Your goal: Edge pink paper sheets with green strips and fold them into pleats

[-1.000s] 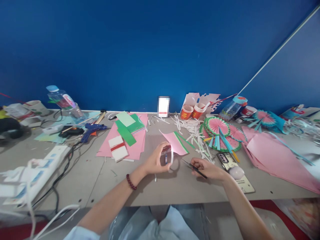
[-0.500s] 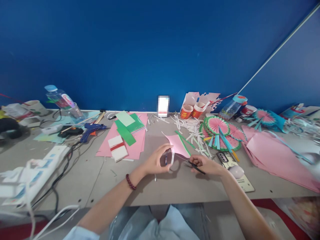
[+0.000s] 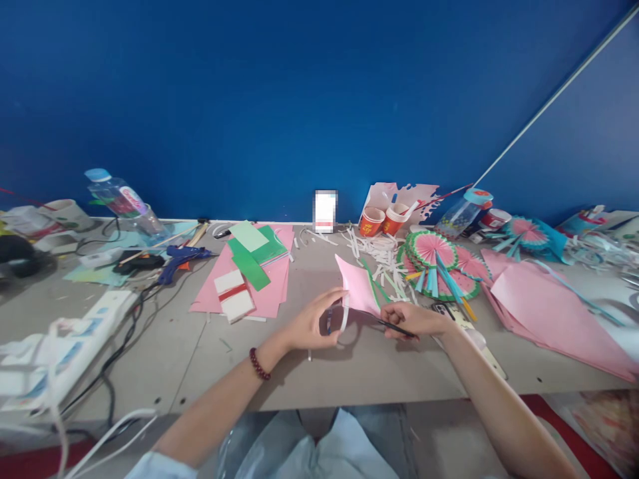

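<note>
My left hand (image 3: 319,320) is closed at the edge of a small pink sheet of paper (image 3: 358,286), fingertips at its left corner. A white strip (image 3: 344,316) curves down from there to my thumb. Something small and blue shows inside the curl of the fingers, too unclear to name. Along its right side the pink sheet has a green edge. My right hand (image 3: 403,319) grips a slim black tool (image 3: 394,326), whose thin dark tip reaches left below the sheet's lower edge; its exact kind is hidden by my fingers.
At left lie pink and green paper (image 3: 272,299), a red-banded white block (image 3: 234,296), a blue glue gun (image 3: 182,259) and a power strip (image 3: 74,346). White paper scraps (image 3: 384,256), red cups (image 3: 372,221), watermelon fans (image 3: 432,256), a phone (image 3: 492,356) and pink sheets (image 3: 549,313) lie rightward.
The pink sheet has lifted and stands more upright. My right hand has moved slightly up with the black tool and now meets the sheet's lower right corner. My left hand has barely moved.
</note>
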Demonstrator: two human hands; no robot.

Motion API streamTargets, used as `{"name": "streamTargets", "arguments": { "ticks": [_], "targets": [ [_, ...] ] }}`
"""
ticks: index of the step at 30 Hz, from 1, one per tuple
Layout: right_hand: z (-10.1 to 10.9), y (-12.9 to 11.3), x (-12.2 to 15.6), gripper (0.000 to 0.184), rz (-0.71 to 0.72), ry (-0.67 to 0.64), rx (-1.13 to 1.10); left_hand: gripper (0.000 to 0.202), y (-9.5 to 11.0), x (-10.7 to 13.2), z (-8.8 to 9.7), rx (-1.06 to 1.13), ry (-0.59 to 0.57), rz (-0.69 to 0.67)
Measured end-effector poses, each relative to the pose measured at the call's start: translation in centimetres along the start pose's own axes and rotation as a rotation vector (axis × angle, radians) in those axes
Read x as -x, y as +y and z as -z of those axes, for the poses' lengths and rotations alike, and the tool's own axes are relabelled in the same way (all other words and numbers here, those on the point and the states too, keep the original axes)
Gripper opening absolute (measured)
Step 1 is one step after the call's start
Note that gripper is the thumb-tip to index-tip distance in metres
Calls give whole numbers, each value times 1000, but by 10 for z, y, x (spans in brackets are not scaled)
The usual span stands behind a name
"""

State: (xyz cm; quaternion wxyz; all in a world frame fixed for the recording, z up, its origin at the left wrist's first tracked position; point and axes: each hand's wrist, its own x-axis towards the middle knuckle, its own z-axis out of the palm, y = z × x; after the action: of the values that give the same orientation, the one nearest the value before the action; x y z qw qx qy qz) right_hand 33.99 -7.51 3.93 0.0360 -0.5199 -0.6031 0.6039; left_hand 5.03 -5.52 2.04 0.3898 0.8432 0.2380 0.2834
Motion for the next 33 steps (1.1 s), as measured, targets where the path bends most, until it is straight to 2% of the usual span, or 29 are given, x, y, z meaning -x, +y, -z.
{"name": "streamTargets", "arguments": {
  "ticks": [7,15,33],
  "targets": [
    [5,-8,0,43,5,-49,17,79,0,0,1,0,-31,-2],
    [9,-6,-4,41,18,-87,10,78,6,-1,3,42,-44,18],
    [10,-15,-6,41,1,-103,82,81,3,1,3,1,-71,23]
  ]
}}
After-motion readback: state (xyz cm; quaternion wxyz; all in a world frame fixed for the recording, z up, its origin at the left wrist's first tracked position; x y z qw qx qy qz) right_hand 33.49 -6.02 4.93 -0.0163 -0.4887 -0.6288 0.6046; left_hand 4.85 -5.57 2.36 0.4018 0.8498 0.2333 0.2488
